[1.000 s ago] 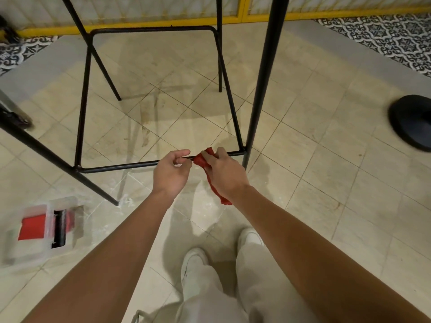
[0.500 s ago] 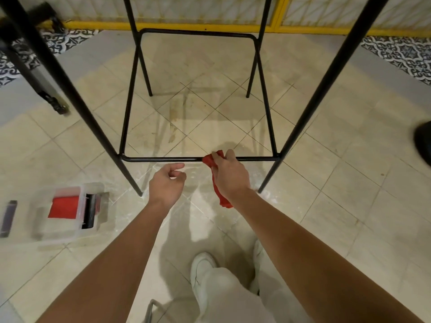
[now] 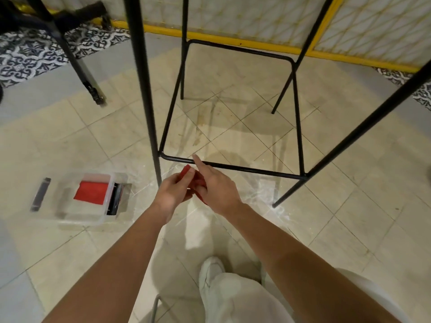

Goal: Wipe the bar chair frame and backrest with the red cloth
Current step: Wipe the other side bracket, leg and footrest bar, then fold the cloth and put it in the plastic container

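Nearest the camera: pale trousers and a white shoe [image 3: 211, 271] on beige floor tiles, both forearms reaching forward.

Change noted: a second ago the red cloth [image 3: 196, 181] was pressed on the near footrest bar [image 3: 245, 169] under the right hand, with the left hand on the same bar. Half a second ago the left hand was off the bar. Now the cloth has been lifted off as well and is held between both hands, just short of the bar and not touching it.

Grip: the cloth's upper edge is pinched by the curled fingers of the left hand [image 3: 173, 194]. The right hand [image 3: 218, 192] has its index finger straight, its tip at the bar. Its other fingers are curled in against the cloth and appear to hold it, with a red tail showing beneath the palm.

Judgement: the stroke along the near bar is paused, and the cloth is probably being regripped or refolded. The side and far bars and the legs are likely still to be wiped. The backrest is out of view.

To the left, on the floor: a clear plastic box [image 3: 70, 213] with a folded red piece [image 3: 92, 192] inside and a dark strip [image 3: 40, 194] lying beside it.

Farther: the chair's black legs [image 3: 142, 89], the far bar [image 3: 240, 50], then a yellow-framed panel [image 3: 233, 41] and patterned tiles [image 3: 35, 54].

Writing: no brand, label or text can be read anywhere.
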Available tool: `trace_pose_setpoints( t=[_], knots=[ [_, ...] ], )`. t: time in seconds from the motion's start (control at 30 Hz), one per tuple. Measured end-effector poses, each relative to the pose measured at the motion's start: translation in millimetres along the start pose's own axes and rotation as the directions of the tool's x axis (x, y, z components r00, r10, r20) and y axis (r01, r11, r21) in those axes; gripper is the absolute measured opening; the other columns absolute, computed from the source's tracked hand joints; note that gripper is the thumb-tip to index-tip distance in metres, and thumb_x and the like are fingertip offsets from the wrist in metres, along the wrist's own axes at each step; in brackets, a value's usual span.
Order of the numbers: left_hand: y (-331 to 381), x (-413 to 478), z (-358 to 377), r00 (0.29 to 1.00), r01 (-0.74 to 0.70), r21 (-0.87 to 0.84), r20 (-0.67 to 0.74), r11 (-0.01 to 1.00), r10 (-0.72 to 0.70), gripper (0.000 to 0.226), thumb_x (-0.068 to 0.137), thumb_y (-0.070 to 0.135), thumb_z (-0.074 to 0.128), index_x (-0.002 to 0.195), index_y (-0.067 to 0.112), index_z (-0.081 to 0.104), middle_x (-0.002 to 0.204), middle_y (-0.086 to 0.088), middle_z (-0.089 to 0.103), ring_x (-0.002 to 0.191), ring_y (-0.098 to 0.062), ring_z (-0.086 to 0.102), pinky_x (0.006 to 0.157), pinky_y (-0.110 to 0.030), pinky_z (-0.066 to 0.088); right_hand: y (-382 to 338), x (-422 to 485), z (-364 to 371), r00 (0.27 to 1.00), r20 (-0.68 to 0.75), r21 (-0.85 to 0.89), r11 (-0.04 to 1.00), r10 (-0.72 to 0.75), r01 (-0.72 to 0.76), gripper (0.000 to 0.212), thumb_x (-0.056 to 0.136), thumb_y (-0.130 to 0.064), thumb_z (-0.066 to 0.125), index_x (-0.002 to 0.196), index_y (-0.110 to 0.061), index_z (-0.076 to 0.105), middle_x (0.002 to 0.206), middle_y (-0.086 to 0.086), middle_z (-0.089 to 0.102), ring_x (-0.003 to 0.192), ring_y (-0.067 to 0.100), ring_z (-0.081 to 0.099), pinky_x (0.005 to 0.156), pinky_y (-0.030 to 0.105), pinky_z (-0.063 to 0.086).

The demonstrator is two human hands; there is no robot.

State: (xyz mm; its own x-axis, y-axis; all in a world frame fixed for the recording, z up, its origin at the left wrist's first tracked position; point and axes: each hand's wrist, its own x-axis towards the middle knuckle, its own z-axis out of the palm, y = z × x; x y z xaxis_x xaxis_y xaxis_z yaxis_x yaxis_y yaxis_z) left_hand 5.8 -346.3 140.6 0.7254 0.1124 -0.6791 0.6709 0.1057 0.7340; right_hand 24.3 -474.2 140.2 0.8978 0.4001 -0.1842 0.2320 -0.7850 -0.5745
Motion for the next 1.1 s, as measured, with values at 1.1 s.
trace_pose_setpoints(
  t=[1.1],
  knots=[
    [-25.2,-25.1,-178.2,0.996,-0.077,-0.389,-0.061,0.918,0.058,0.024,0.089,-0.004,0.055,0.112,0.001,0.06,0.096,-0.012,0.072,0.083,-0.016,0.071,0.072,-0.021,0.057,-77.9,72.5,86.3,0.753,0.652,0.46,0.837,-0.09,-0.298,0.036,0.085,-0.042,0.064,0.112,-0.019,0.067,0.107,-0.001,0.069,0.098,0.01,0.063,0.082,0.017,0.047]
  ],
)
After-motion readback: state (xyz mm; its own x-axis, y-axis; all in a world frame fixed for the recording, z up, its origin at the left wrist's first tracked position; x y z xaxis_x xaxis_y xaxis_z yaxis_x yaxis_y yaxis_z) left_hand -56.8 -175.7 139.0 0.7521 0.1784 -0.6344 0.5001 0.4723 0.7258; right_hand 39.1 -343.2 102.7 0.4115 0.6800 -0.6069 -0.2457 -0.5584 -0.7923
